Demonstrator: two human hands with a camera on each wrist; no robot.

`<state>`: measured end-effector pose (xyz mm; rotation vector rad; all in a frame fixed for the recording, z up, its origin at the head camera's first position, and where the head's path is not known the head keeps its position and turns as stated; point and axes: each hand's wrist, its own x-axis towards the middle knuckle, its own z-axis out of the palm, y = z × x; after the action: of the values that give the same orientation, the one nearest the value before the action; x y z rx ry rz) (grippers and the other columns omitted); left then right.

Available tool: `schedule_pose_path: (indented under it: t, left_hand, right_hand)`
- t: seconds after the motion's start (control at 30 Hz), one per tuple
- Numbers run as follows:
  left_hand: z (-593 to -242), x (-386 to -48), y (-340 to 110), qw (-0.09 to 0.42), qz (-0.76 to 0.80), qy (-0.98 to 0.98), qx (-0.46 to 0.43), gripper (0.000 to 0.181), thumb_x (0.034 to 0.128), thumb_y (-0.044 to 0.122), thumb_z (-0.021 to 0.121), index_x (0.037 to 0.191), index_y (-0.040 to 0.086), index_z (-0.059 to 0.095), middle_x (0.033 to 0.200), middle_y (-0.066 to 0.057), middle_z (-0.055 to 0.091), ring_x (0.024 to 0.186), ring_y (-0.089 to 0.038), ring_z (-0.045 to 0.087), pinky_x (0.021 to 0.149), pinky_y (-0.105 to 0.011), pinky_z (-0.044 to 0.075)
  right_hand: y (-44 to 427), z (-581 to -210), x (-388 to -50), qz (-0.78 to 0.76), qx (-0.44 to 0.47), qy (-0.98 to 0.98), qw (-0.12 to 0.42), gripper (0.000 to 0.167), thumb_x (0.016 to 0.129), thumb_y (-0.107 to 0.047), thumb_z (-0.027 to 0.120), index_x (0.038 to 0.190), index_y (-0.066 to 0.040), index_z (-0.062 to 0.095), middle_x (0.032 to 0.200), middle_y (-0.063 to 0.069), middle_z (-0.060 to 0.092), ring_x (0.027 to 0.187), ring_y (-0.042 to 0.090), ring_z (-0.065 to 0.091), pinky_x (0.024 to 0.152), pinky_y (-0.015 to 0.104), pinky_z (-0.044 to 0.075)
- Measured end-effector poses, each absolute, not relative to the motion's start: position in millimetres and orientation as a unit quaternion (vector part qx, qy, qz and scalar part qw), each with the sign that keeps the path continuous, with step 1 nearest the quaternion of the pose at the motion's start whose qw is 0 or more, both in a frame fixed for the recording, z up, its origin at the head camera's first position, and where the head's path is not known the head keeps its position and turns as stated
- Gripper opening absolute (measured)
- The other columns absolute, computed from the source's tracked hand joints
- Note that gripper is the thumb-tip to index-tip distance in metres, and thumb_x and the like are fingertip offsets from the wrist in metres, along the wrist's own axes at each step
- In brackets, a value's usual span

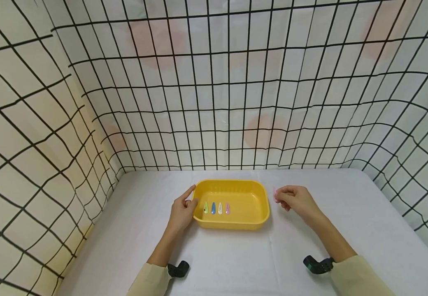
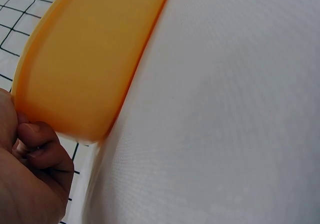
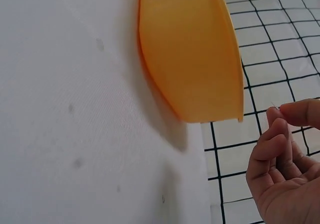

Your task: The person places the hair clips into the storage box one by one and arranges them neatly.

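A yellow plastic tray [image 1: 232, 225] stands on the white table. Inside it, towards the left, snap hair clips lie side by side in a row: green [image 1: 205, 207], blue [image 1: 213, 208], white [image 1: 220, 208] and pink [image 1: 227, 209]. My left hand [image 1: 182, 211] grips the tray's left end, thumb over the rim and index finger stretched along the outside. Just right of the tray, my right hand [image 1: 296, 201] pinches a small pink piece [image 1: 275, 195] between thumb and fingertips. The fingers cover most of it; in the right wrist view only a thin tip shows.
White cloth covers the table [image 1: 232, 263]. A black wire grid [image 1: 229, 86] over white sheeting rises behind the table and along both sides. Each wrist wears a black camera, the left one [image 1: 178, 269] and the right one [image 1: 317, 265].
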<state>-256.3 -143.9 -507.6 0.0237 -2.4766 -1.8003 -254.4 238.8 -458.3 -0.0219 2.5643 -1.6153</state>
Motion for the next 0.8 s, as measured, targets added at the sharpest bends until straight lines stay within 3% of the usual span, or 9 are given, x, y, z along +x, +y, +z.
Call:
schedule_pose_path:
  t: [0.27, 0.8]
  left_hand:
    - [-507, -256, -144, 0.039, -0.587, -0.809, 0.006, 0.053, 0.1004, 0.018, 0.061, 0.152, 0.025, 0.053, 0.056, 0.003, 0.04, 0.048, -0.011, 0.033, 0.045, -0.019, 0.03]
    - [-506, -256, -143, 0.039, -0.584, -0.811, 0.005, 0.053, 0.1008, 0.018, 0.06, 0.153, 0.025, 0.052, 0.056, 0.003, 0.04, 0.048, -0.011, 0.034, 0.045, -0.019, 0.031]
  right_hand:
    - [220, -450, -256, -0.56, -0.026, 0.826, 0.065, 0.033, 0.102, -0.022, 0.064, 0.117, 0.007, 0.067, 0.094, 0.012, 0.073, 0.074, 0.016, 0.062, 0.065, 0.022, 0.055]
    - [184, -449, -264, -0.581, -0.069, 0.806, 0.086, 0.03, 0.099, -0.017, 0.068, 0.115, 0.009, 0.067, 0.096, 0.017, 0.076, 0.073, 0.017, 0.065, 0.065, 0.022, 0.057]
